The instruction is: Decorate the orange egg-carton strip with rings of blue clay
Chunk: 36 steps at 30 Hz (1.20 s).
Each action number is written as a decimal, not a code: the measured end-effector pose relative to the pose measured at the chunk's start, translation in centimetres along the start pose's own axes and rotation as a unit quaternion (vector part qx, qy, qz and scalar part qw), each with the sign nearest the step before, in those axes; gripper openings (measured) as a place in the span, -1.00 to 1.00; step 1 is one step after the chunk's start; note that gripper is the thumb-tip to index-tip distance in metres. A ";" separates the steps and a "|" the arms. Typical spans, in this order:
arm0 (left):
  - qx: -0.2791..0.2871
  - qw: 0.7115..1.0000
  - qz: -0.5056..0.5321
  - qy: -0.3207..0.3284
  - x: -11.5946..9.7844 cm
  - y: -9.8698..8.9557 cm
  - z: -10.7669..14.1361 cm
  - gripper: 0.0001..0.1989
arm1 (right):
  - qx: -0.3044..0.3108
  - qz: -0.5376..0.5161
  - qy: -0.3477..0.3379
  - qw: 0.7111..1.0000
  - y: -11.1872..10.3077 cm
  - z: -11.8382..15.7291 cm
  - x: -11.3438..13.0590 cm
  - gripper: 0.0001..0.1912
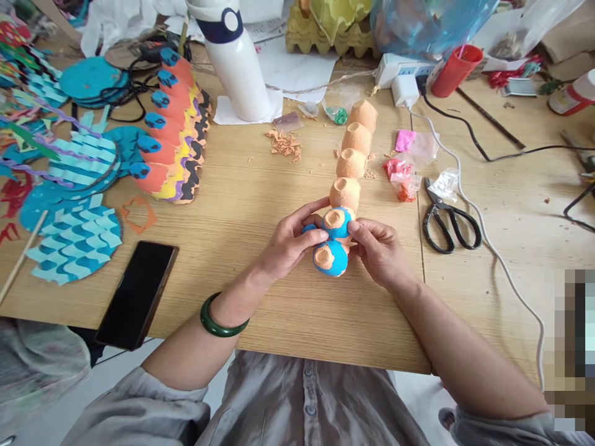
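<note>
The blue-painted egg-carton cups [331, 258] at the near end of a long orange chain [357, 141] lie mid-frame on the wooden table [232, 260], both gripped by the left hand [290, 241] and right hand [379, 253]. Too hard a squeeze could crush them or split the joins.

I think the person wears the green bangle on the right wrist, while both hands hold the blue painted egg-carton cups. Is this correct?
Not quite: the head view shows the green bangle on the left wrist, not the right. The rest is correct: the left hand and the right hand both hold the blue painted egg-carton cups.
</note>
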<state>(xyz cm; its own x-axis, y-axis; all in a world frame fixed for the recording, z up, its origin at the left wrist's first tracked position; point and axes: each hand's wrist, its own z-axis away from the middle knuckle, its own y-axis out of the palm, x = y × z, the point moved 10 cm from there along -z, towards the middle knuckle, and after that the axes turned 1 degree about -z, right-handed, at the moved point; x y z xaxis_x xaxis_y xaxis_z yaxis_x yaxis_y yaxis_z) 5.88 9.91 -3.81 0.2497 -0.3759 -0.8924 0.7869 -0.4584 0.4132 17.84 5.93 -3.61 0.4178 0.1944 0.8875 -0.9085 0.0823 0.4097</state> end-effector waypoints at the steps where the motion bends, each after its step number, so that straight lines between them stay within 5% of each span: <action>1: -0.001 1.000 0.001 -0.002 0.1 0.0 0.0 -0.38 | -0.002 0.000 0.000 1.000 -0.1 0.0 -0.1 -0.59; 10: 0.027 0.999 0.023 -0.034 0.4 0.3 -0.2 -0.28 | 0.003 -0.001 0.005 1.000 -0.4 -0.1 -0.9 -0.51; 15: -0.008 0.998 -0.029 -0.048 0.6 -0.7 -0.3 -0.23 | 0.019 0.023 -0.003 1.000 0.1 0.1 -0.6 -0.53; 24: -0.069 0.981 -0.157 0.085 -2.9 -0.7 0.0 -0.22 | 0.007 0.007 0.009 1.000 -0.1 0.1 -1.0 -0.56; 29: -0.039 0.983 -0.147 0.098 -2.6 -0.2 0.2 -0.18 | 0.000 -0.020 0.011 1.000 0.3 0.2 -0.9 -0.62; 36: 0.050 0.992 -0.078 0.091 -1.9 0.6 0.3 -0.24 | 0.015 0.060 -0.076 0.995 0.2 0.5 1.3 -0.57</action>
<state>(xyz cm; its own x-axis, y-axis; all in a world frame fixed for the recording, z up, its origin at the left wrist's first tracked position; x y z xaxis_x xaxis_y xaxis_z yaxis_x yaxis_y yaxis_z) 5.77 10.11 -1.83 0.2353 -0.1466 -0.9608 0.7656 -0.5811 0.2761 18.24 5.76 -2.24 0.3047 0.0518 0.9510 -0.9522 0.0381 0.3030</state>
